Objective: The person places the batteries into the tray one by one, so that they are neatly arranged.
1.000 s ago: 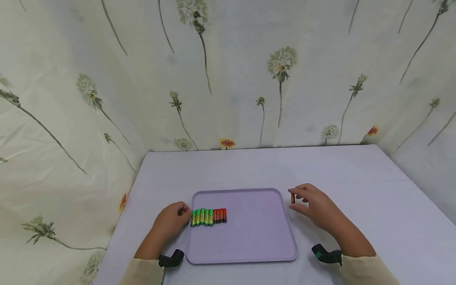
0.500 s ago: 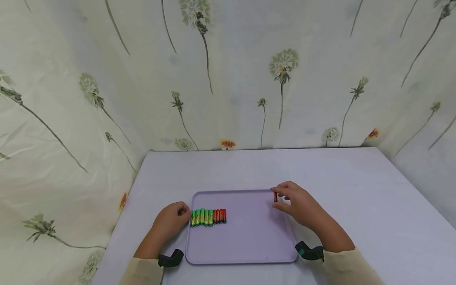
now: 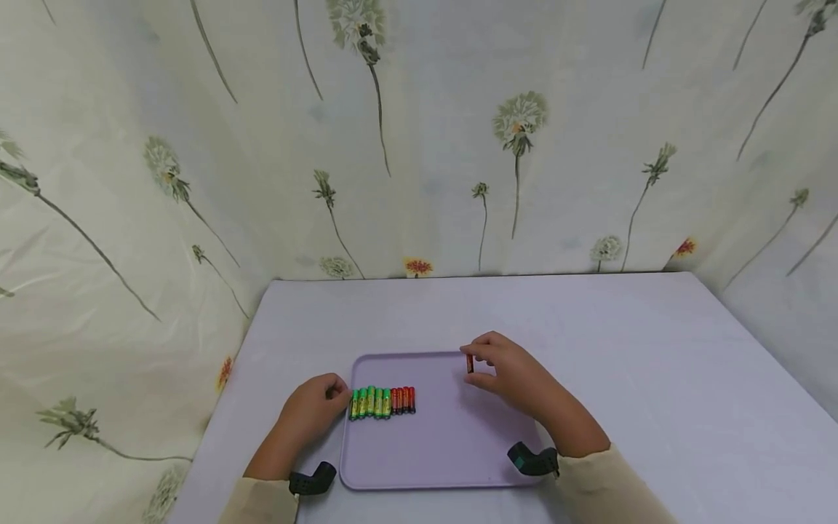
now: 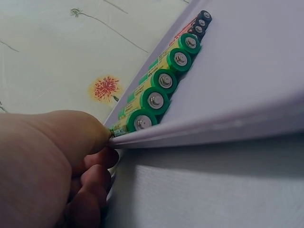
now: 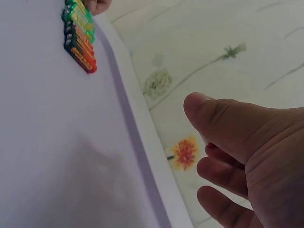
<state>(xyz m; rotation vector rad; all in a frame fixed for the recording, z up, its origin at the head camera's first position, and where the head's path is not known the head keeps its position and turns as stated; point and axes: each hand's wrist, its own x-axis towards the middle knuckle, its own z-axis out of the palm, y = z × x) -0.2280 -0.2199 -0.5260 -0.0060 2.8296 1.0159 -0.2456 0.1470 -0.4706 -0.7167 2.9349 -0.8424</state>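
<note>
My right hand (image 3: 513, 371) is over the upper part of a lilac tray (image 3: 445, 458), pinching a small red-and-black battery (image 3: 469, 363) upright between thumb and fingertips. In the right wrist view the thumb hides nearly all of that battery. At the tray's left side, my left hand (image 3: 313, 407) pinches the rim, thumb above and curled fingers beneath, beside the first of several green-and-yellow batteries (image 3: 370, 402). Several smaller red-and-black batteries (image 3: 403, 400) continue this row to the right. In the left wrist view the green batteries (image 4: 155, 100) lie side by side, flat ends showing.
The tray rests on a table with a pale cloth (image 3: 628, 342). Behind and to the left hangs a flower-printed sheet (image 3: 419, 145). A black wrist device (image 3: 313, 479) sits on the left wrist, another black wrist device (image 3: 533, 460) on the right.
My right hand has moved left with the red-and-black battery, from beyond the tray's right edge to above the tray. The left hand and the row have stayed in place.
</note>
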